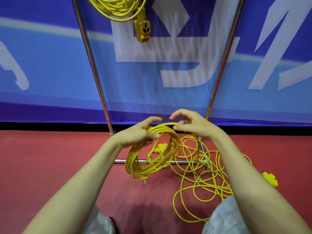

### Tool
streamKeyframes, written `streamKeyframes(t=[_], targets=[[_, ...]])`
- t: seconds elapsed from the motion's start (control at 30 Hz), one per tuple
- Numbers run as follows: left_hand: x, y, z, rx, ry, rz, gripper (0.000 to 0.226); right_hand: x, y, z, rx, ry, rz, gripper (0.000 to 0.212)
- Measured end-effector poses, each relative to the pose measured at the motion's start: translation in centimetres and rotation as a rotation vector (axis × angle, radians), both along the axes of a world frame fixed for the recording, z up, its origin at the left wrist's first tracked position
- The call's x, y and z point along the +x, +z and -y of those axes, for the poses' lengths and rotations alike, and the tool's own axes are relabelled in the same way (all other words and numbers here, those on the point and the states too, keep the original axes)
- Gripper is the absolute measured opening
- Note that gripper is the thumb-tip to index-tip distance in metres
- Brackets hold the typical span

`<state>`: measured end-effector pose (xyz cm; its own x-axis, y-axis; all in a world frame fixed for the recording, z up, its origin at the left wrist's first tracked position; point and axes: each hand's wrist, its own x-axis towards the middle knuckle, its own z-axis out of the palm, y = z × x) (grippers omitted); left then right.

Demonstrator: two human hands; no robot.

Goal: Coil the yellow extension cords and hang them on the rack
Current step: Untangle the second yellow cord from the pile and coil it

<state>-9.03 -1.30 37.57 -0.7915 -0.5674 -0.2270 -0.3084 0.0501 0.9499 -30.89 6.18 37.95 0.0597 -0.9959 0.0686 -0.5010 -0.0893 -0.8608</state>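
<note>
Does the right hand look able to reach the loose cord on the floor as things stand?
Probably yes: the loose cord lies in the open just below the right hand, with nothing between, and the left hand grips the coil.

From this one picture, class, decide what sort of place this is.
Probably an indoor sports hall or event venue: a red floor, a large blue printed banner behind, and a chrome rack with a coiled yellow cord already hung.

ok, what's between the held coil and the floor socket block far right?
Head view: a loose tangle of yellow cord on the floor, crossed by the right forearm.
</note>
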Motion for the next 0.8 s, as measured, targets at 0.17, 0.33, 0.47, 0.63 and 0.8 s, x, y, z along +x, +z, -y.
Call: streamKeyframes(t=[0.17,0.33,0.47,0.63,0.8], targets=[[0.0,-0.2,0.4,0.011,0.124,-0.143,0.045,1.1,-0.8,0.9,0.001,-0.157,-0.319,0.005],[1.1,1.1,1.3,0.034,0.292,-0.410,0.027,0.4,-4.0,1.8,0.286,-0.146,-0.499,0.010],[2.6,1.6,3.2,0.088,0.472,-0.558,0.024,-2.0,-7.2,2.0,0.440,-0.263,-0.588,0.015],[1.8,-0.4,3.0,-0.166,0.421,-0.237,0.024,-1.1,-5.3,3.3,0.131,-0.506,0.079,0.021],[0.0,-4.4,1.8,-0.257,0.291,0.029,0.015,3.0,-1.6,3.9,-0.054,-0.358,0.383,0.013]])
